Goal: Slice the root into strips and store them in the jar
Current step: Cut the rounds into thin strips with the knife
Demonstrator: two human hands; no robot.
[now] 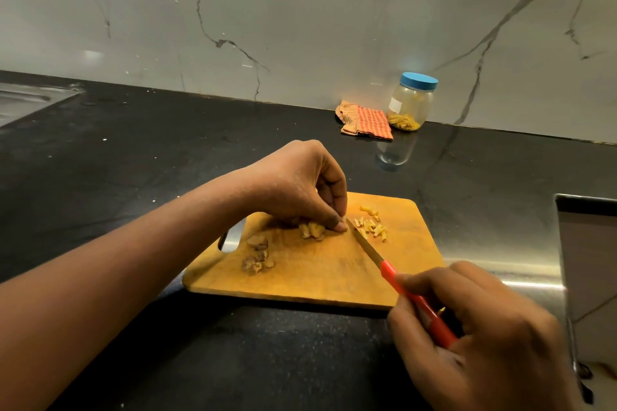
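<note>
Right hand (480, 337), nearest the camera: fingers clenched round the red handle of one knife (394, 272). Blade runs up-left across one wooden board (334, 277); its tip lies just beside the left fingertips. Left hand (300, 187): fingertips curled down, pinning a piece of root (312, 230) to the board. Left of it, about five brown peel scraps (257, 255) in two small clusters. Right of the blade, a loose pile of cut strips (372, 227), count unclear. Farther back on the black counter (133, 160): one checked cloth (365, 120), then one jar (410, 103), blue lid on, yellow strips at the bottom, against the wall.
</note>
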